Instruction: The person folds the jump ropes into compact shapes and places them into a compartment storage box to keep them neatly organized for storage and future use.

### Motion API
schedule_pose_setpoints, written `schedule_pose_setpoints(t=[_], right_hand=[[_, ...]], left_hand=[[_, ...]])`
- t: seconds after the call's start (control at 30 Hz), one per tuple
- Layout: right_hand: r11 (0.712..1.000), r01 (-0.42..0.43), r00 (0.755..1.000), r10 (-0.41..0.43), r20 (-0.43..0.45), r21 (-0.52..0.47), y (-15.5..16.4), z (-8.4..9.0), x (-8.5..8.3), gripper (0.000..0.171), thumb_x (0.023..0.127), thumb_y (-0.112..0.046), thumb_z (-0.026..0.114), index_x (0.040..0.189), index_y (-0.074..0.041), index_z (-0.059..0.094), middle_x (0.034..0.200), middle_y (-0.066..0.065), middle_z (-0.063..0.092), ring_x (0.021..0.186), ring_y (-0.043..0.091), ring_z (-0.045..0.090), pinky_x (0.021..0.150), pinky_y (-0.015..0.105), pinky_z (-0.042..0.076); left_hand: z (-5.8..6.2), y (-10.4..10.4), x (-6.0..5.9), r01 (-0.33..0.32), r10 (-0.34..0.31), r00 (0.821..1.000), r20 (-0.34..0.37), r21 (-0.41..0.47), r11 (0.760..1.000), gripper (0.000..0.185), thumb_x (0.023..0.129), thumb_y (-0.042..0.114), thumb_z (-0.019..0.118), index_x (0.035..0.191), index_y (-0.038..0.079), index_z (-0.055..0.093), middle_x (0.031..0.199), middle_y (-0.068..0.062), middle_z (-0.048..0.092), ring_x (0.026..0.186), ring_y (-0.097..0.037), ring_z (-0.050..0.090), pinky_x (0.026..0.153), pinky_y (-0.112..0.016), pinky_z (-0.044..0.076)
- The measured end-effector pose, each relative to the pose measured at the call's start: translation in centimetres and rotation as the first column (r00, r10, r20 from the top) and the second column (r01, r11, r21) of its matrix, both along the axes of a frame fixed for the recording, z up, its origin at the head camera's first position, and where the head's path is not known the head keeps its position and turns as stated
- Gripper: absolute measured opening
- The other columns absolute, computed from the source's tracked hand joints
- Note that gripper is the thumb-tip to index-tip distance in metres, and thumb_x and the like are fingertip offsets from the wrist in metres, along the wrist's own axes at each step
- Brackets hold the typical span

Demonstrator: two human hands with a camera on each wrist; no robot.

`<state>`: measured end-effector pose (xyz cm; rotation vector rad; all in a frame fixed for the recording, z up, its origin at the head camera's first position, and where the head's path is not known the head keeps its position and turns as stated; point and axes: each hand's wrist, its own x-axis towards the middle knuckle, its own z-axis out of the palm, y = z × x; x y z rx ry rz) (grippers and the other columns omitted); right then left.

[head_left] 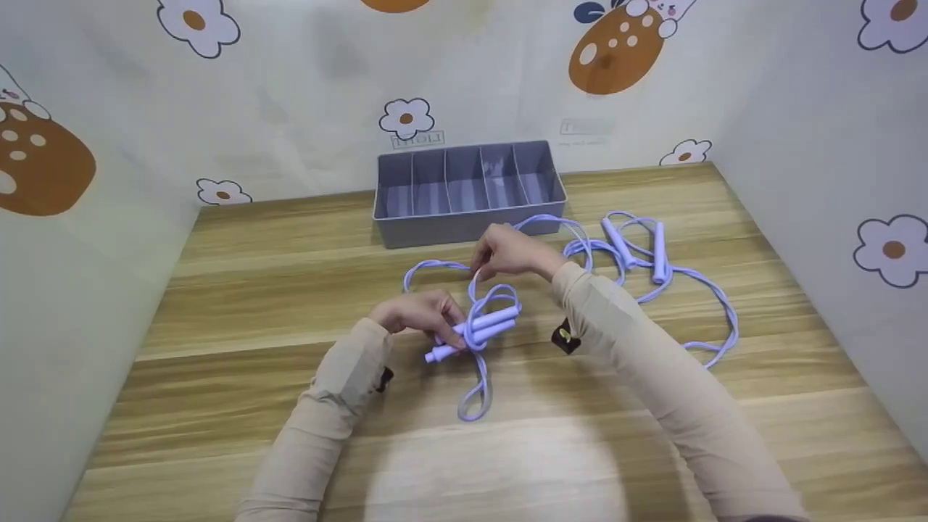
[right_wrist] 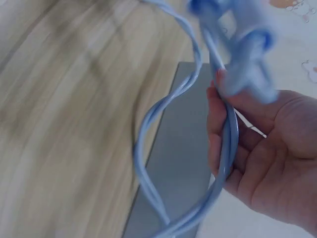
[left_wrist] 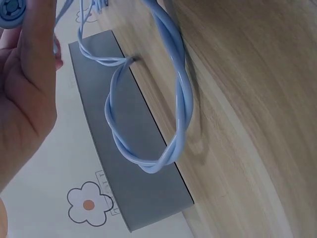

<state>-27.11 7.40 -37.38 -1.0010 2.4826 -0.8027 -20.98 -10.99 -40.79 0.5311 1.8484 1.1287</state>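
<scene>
Bright, even light; a pale glare patch sits on the near tabletop (head_left: 493,471). Shadows are soft. The right wrist view is motion-blurred; head-view edges bend.

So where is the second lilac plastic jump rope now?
In the head view the loose lilac jump rope lies on the wooden table, right of both hands, near the grey divided box.

This is looking like a small staged booth set up for recording rather than a lived-in room. A wooden tabletop (head_left: 290,290) is sitting boxed in on three sides by upright panels (head_left: 304,80) that are wearing a child-like print of flowers and brown spotted shapes. A grey divided organiser box (head_left: 464,221) is standing at the back against the panel, and light from above is pooling in a pale patch on the near edge of the wood.
</scene>
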Motion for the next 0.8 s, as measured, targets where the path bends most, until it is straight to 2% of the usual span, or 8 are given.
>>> schedule_pose_setpoints(t=[0.13, 0.27, 0.5, 0.67, 0.8], right_hand=[[0.996, 0.081, 0.995, -0.082, -0.056, -0.032, -0.5, 0.5, 0.5, 0.017, 0.069, -0.003, 0.073, 0.086, 0.001, 0.071, 0.081, 0.011, 0.07, 0.07, 0.017, 0.063, 0.066, 0.024, 0.051], [0.984, 0.159, 0.979, -0.168, -0.117, -0.08, -0.6, 0.9, 1.2, 0.018, 0.07, -0.004, 0.072, 0.087, 0.0, 0.071, 0.082, 0.011, 0.07, 0.075, 0.021, 0.064, 0.069, 0.028, 0.051], [0.949, 0.233, 0.959, -0.26, -0.11, -0.211, -0.5, 1.2, 2.5, 0.018, 0.075, -0.003, 0.069, 0.093, 0.001, 0.07, 0.088, 0.012, 0.069, 0.078, 0.023, 0.065, 0.071, 0.03, 0.052], [0.901, 0.267, 0.95, -0.307, -0.067, -0.342, -0.3, 0.6, 3.5, 0.019, 0.075, -0.003, 0.07, 0.093, 0.003, 0.069, 0.088, 0.013, 0.069, 0.073, 0.023, 0.064, 0.067, 0.028, 0.052], [0.839, 0.292, 0.95, -0.31, 0.036, -0.459, 0.1, -0.3, 4.3, 0.02, 0.076, 0.001, 0.067, 0.095, 0.005, 0.068, 0.092, 0.017, 0.068, 0.075, 0.025, 0.065, 0.066, 0.024, 0.052]], left_hand=[[-0.1, -0.1, -0.2, -0.081, 0.081, 0.997, 0.016, -0.031, 0.996, 0.018, 0.078, 0.0, 0.066, 0.094, -0.007, 0.067, 0.06, 0.008, 0.062, 0.052, -0.001, 0.054, 0.05, -0.015, 0.044], [-0.1, -0.2, -0.2, -0.195, 0.196, 0.981, 0.008, -0.032, 0.98, 0.011, 0.077, 0.0, 0.067, 0.087, -0.003, 0.069, 0.058, 0.006, 0.062, 0.051, -0.002, 0.055, 0.05, -0.015, 0.045], [-0.4, -0.3, -0.3, -0.308, 0.308, 0.951, 0.015, -0.012, 0.951, 0.016, 0.077, 0.0, 0.066, 0.092, -0.007, 0.067, 0.058, 0.006, 0.063, 0.053, -0.003, 0.057, 0.051, -0.015, 0.046], [-1.0, -0.6, -0.5, -0.392, 0.392, 0.92, 0.007, 0.035, 0.919, 0.011, 0.077, -0.001, 0.066, 0.087, -0.006, 0.067, 0.057, 0.005, 0.062, 0.052, -0.004, 0.057, 0.051, -0.017, 0.047], [-1.3, -1.1, -0.8, -0.433, 0.435, 0.901, -0.001, 0.078, 0.898, 0.003, 0.078, 0.0, 0.066, 0.08, -0.001, 0.067, 0.056, 0.006, 0.06, 0.052, -0.003, 0.055, 0.053, -0.018, 0.046]])
